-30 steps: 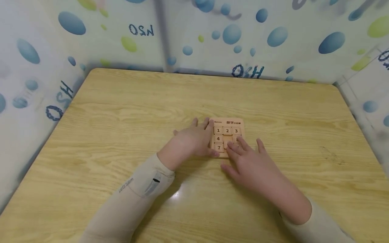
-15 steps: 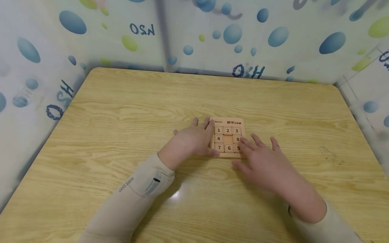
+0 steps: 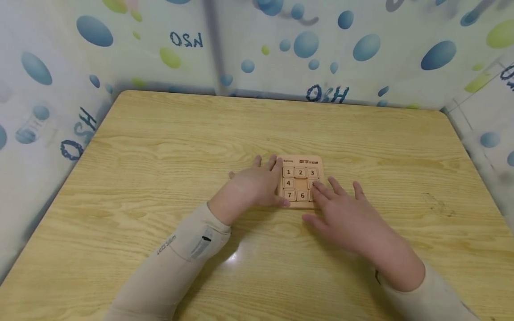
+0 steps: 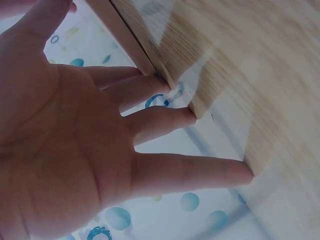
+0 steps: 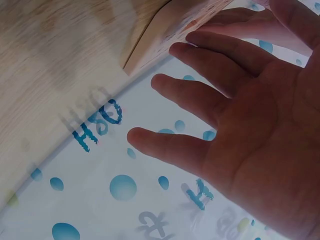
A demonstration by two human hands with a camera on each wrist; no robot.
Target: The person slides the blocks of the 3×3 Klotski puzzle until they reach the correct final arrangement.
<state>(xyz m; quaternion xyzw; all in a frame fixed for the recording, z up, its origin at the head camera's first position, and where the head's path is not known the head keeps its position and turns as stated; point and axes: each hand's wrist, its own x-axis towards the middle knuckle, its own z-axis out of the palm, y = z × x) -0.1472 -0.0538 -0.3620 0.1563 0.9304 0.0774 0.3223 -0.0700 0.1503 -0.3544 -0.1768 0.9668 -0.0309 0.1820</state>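
Observation:
A wooden number slide puzzle (image 3: pixel 301 159) lies flat on the table, its rows showing 1, 2, 3, then 4, a gap and a mostly covered tile, then 7, 6 and another covered tile. Along its left edge rests my left hand (image 3: pixel 257 185), index finger and thumb touching the frame. In the left wrist view the left hand (image 4: pixel 75 130) has spread, straight fingers, several tips on the table. My right hand (image 3: pixel 349 214) reaches from the right, its foremost fingertips over the right column's tiles. The right wrist view shows the right hand (image 5: pixel 260 115) with straightish, spread fingers.
A wood-grain table (image 3: pixel 201 129) spreads around the puzzle. Behind it stands a wall (image 3: pixel 265 26) patterned with blue and green drops and H2O lettering. A pale sleeve (image 3: pixel 176 263) covers each forearm.
My right hand moved right, off the lower middle tile, uncovering 6, 8 and 5; then it came slightly back left, covering the 8 and 5 tiles. The left hand stayed still.

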